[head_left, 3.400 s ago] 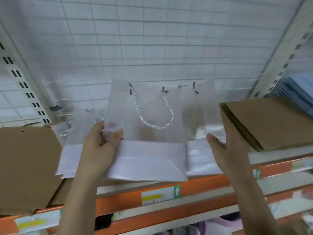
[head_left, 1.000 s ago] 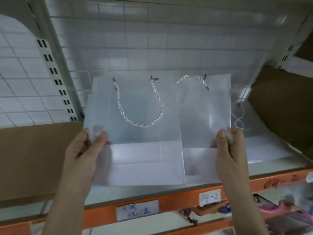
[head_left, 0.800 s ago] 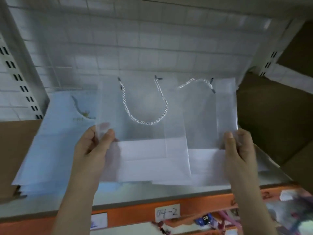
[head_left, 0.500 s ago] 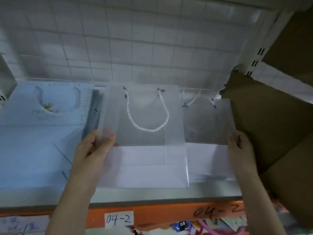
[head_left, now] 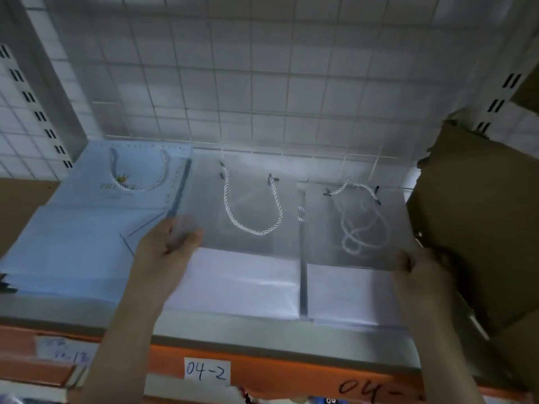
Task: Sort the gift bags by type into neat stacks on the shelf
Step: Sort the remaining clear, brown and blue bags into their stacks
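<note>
While two translucent gift bags lie flat on a shelf, a person holds one in each hand.

Nearest, an orange shelf edge (head_left: 291, 371) carries a "04-2" label (head_left: 206, 372). Left hand (head_left: 166, 258) pinches the left frosted bag (head_left: 242, 246); right hand (head_left: 423, 275) grips the right frosted bag (head_left: 350, 258). Beside them lie a blue bag stack (head_left: 81, 228) and brown cardboard (head_left: 481, 214), a wire grid (head_left: 262, 83) behind.

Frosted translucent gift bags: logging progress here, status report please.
Left hand and right hand each pinch a frosted translucent gift bag, flat on the grey metal shelf. Pale blue bag stack left, brown cardboard crowding right.
</note>
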